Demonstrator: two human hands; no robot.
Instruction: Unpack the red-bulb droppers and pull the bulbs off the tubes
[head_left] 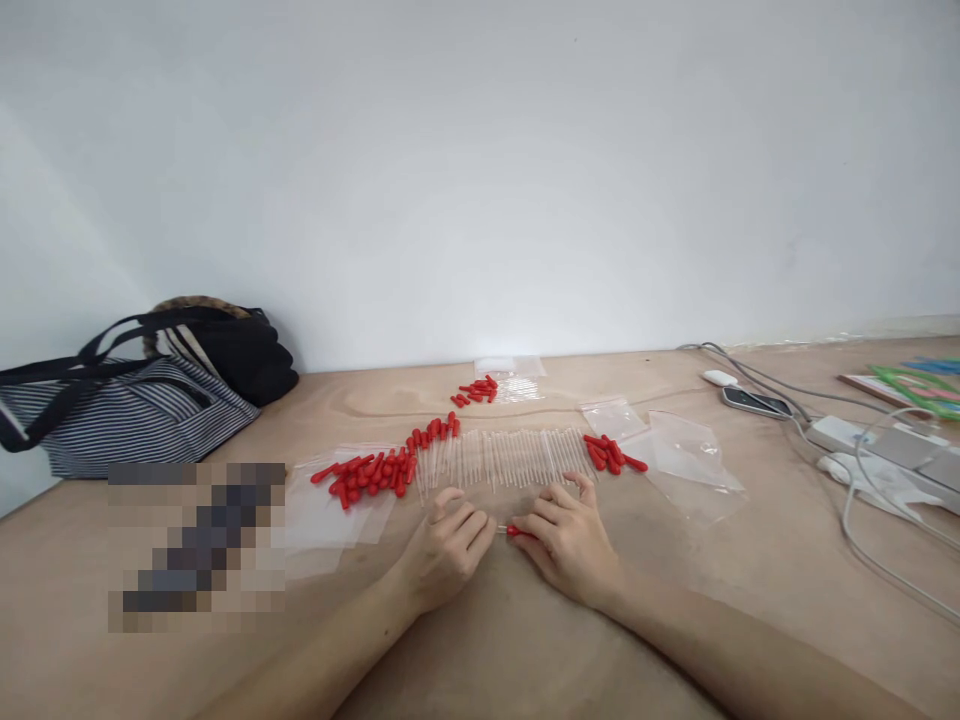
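Note:
My left hand pinches a thin glass dropper tube; only a short piece shows between my hands. Closed around a red rubber bulb is my right hand, with the bulb's end facing the tube. Whether the tube sits inside the bulb, I cannot tell. Just beyond both hands lies a row of clear glass tubes, and red bulbs top several at its left end. More red bulbs are heaped to the left, and several loose ones lie at the row's right end.
Clear plastic bags lie at right, with another under the left heap. Further back are small red bulbs and tubes in a bag. A striped bag stands left; a phone, cables and a power strip lie right.

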